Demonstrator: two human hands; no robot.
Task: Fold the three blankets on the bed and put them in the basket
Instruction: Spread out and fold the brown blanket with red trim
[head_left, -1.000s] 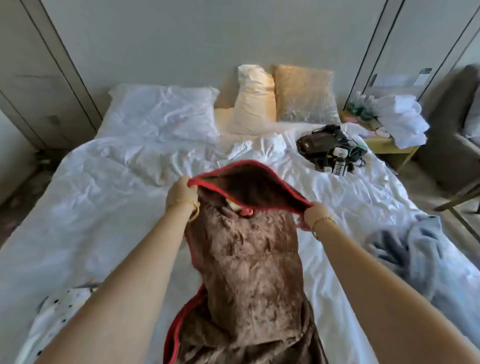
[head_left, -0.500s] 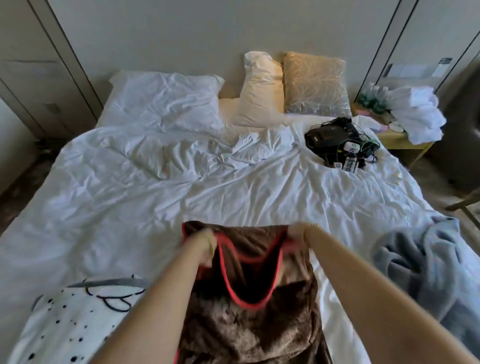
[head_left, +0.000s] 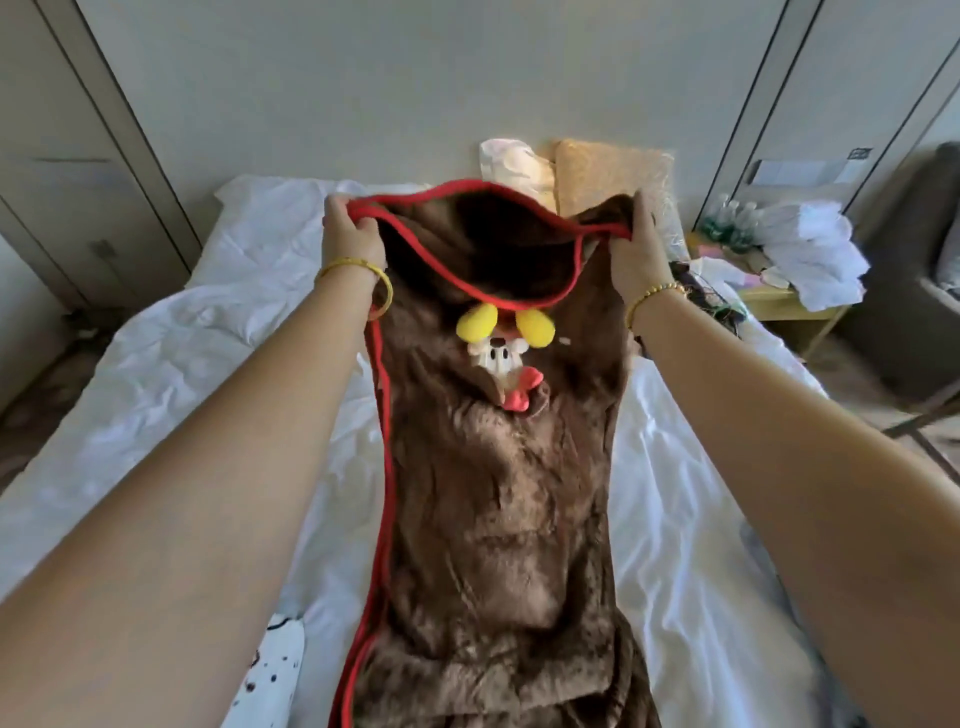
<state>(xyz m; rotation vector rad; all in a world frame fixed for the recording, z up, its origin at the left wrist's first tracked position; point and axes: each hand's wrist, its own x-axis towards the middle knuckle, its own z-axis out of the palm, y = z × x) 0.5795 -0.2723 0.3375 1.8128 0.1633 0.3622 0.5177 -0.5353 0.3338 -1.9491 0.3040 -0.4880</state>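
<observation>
Head view: the left hand and right hand each grip a top corner of the brown blanket, fingers curled over its red trim. The blanket hangs lengthwise above the white bed. A spotted blanket lies at the lower left.

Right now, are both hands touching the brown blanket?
Touching. The head view shows the left hand and right hand each gripping the red-trimmed top edge of the brown blanket, holding it up over the bed.
</observation>
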